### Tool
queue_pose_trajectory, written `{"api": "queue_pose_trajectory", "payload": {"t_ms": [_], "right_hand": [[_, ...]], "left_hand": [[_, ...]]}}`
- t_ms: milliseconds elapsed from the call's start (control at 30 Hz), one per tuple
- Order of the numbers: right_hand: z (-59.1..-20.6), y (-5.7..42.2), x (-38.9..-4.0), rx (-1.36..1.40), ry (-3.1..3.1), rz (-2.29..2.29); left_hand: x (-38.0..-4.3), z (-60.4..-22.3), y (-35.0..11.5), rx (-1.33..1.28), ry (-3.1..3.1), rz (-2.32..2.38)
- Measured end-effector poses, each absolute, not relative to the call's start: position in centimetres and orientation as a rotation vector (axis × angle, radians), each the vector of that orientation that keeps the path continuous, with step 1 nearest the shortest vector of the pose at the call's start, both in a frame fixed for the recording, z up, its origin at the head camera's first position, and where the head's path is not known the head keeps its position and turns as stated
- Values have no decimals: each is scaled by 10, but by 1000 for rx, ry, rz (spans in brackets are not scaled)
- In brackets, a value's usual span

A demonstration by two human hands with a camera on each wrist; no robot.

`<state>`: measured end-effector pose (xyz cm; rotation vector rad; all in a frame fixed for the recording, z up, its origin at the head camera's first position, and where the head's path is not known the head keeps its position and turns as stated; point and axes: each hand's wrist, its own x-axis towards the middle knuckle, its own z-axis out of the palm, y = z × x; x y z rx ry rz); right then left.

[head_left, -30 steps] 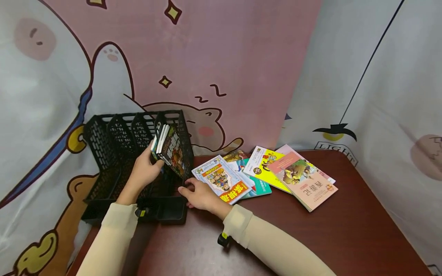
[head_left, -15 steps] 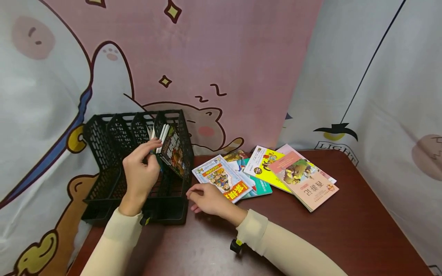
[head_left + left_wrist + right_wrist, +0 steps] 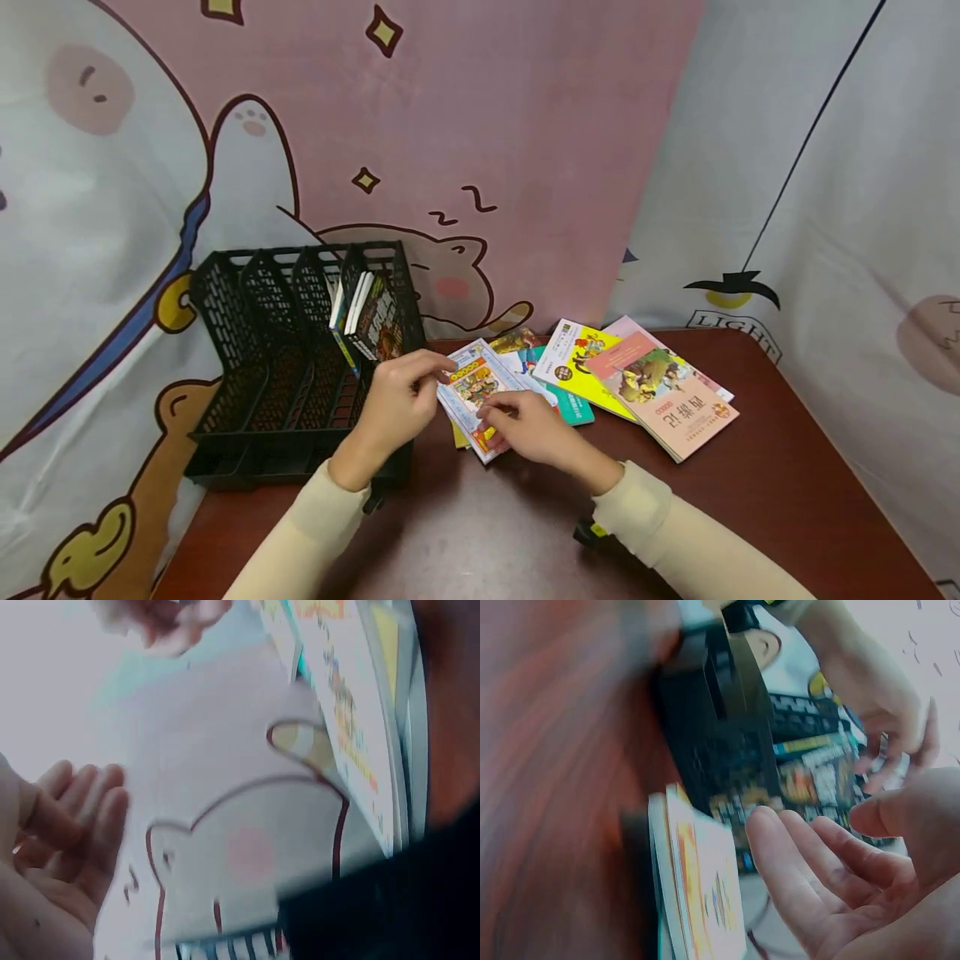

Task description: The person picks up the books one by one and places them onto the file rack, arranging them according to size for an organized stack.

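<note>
In the head view, my left hand (image 3: 393,400) hovers at the left edge of a blue-bordered picture book (image 3: 474,386), fingers loosely bent. My right hand (image 3: 536,429) is over that book's lower right part; whether it touches the cover cannot be made out. Both wrist views show loose fingers with nothing between them: the left hand (image 3: 71,847) stands apart from the books, and the right hand (image 3: 847,877) is beside the book stack (image 3: 705,877). A yellow edge shows beneath the blue-bordered book. Behind my left hand, a dark-covered book (image 3: 384,323) leans upright in the black rack (image 3: 262,436).
Beside the dark book, a thin blue-and-yellow book (image 3: 340,321) leans in the rack. Further right on the brown table (image 3: 480,533) lie a teal book (image 3: 576,408), a yellow-and-white book (image 3: 573,362) and a pink book (image 3: 663,396). A printed curtain (image 3: 525,167) hangs behind.
My left hand has left the books in the rack and come right and down. My right hand has moved right over the blue-bordered book, which has turned and slid slightly, uncovering a yellow edge.
</note>
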<state>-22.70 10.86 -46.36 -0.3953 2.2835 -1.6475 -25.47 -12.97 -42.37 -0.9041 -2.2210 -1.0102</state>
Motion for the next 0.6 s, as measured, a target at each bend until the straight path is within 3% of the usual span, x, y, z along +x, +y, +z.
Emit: {"api": "queue_pose_trajectory", "payload": {"t_ms": [300, 600], "right_hand": [[-461, 199, -236, -162, 2447, -1655], [-462, 274, -234, 37, 2620, -1525]], "left_hand": [[-258, -458, -57, -917, -2506, -1114], [-272, -470, -8, -720, -2687, -1219]]}}
